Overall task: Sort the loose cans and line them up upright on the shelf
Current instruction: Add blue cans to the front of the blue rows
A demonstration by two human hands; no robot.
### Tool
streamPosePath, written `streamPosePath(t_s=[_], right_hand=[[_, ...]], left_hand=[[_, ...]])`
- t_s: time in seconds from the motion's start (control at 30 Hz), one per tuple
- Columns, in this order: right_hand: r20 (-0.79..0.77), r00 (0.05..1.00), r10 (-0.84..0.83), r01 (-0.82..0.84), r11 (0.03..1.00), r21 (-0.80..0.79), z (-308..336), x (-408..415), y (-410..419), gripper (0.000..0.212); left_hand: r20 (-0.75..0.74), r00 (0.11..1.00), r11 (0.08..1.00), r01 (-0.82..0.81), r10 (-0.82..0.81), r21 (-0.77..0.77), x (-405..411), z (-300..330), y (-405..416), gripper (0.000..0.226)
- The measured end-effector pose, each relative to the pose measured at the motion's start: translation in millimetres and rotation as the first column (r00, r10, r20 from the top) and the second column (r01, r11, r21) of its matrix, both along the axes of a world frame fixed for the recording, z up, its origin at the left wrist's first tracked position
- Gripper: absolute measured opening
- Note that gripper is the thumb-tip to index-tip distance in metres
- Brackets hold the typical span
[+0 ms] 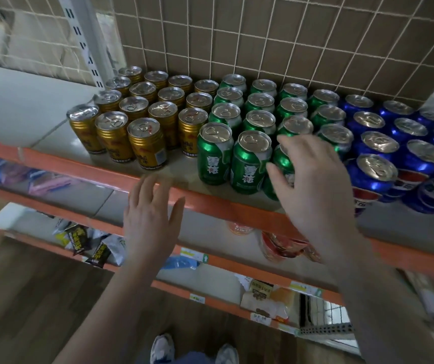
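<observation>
Item: green cans, upright, ranked in columns on the shelf between the gold cans to their left and the blue cans to their right.

Key relation: the front green can of the third column stands with its long axis vertical, directly ahead of the right hand, largely hidden behind it at the shelf's front edge.

Right hand: nearer hand; fingers spread and loosely bent about that can, thumb toward the neighbouring can; whether it touches or grips cannot be told.

Left hand: open, fingers straight, holding nothing, at the orange shelf lip below the gap between gold and green.

Judgement: sorting looks nearly complete.
</observation>
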State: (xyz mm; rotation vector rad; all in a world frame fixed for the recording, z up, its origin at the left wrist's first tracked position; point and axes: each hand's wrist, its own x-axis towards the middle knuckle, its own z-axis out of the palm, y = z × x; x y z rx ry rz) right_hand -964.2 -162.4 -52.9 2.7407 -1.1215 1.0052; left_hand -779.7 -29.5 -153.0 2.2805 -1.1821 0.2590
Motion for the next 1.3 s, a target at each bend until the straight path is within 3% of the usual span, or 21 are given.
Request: streamPosePath(t_s=[0.13,0.4,0.8,1.0,1.3], right_hand=[[0.03,0.999,-0.017,0.016,1.0,0.017,-37.9,30.2,49.0,0.046],[-0.156,0.981,0.118,-0.086,0.977,0.194,-79.6,158.5,152.9,0.066],[-0.148,0.952,0.267,-0.239,0.954,0.181,-83.5,417.4,316.7,0.063],[-0.149,0.941,0.305,-0.276,0.943,0.185,-79.6,513.6,338.7,0.059],[-0.03,0.959,0.281,-0.268,0.939,0.216,-88.2,726.6,330.9,0.05]], left_hand=[[-0.026,0.989,0.989,-0.144,0.145,0.015,26.1,12.9,37.2,0.046],[-0.054,0.94,0.941,-0.336,0.337,0.022,121.6,9.0,139.2,0.049],[-0.133,0.852,0.862,-0.505,0.506,0.045,336.2,28.0,339.5,0.051],[-0.149,0.835,0.844,-0.536,0.529,-0.006,429.7,28.4,371.2,0.047],[-0.099,0.85,0.854,-0.521,0.518,-0.006,640.0,30.8,380.3,0.051]])
